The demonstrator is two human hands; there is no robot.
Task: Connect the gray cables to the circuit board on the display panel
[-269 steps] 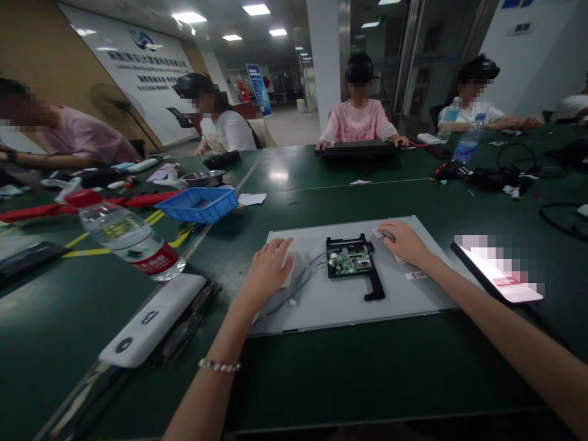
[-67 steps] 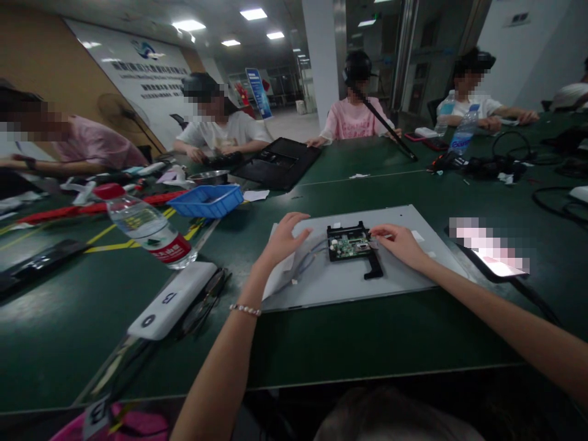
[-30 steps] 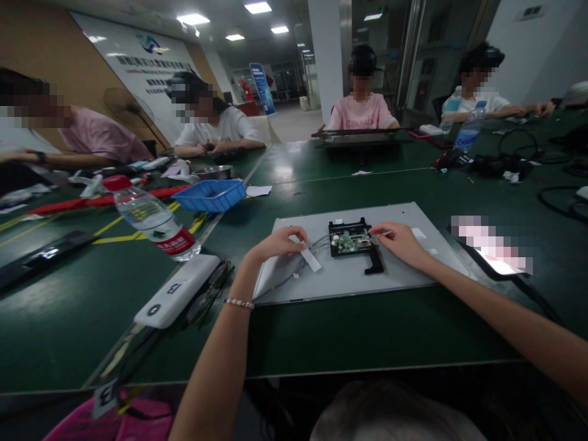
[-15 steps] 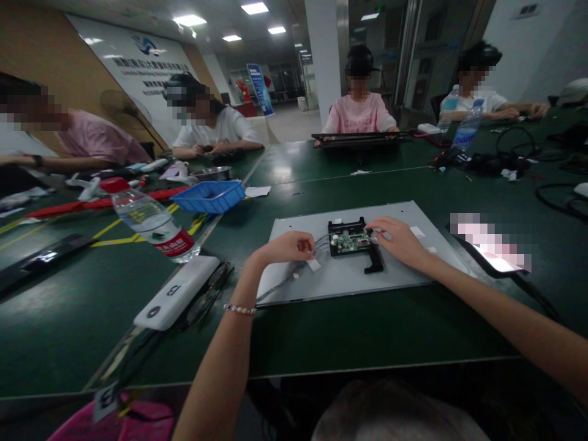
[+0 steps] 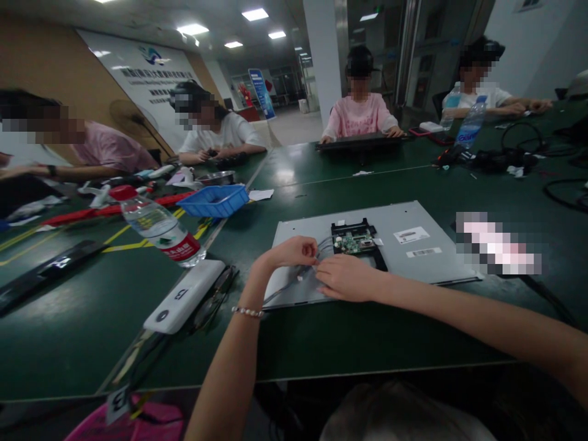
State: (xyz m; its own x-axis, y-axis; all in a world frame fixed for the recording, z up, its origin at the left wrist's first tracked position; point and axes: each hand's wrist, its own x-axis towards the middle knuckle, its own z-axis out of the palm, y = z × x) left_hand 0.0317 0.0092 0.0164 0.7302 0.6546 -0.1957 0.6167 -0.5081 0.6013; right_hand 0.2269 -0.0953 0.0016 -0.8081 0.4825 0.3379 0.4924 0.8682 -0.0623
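My left hand is closed in a pinch over the left part of a flat grey panel. A small white strip seems to be in its fingertips, mostly hidden now. My right hand meets those fingertips from the right, its own fingers bent together; what they grip is hidden. Just beyond the hands, a green circuit board sits in a black bracket on the panel. At the board's right edge is a white tab. Thin grey cables run under my left hand to the board.
Left of the panel lie a white power bank, glasses and a leaning water bottle. A blue tray stands farther back. On the right lies a phone. Several people sit around the green table.
My right hand has left the board's right edge and moved left and nearer, up to my left fingertips. A white tab and panel labels now show where it was. My left hand stays pinched.
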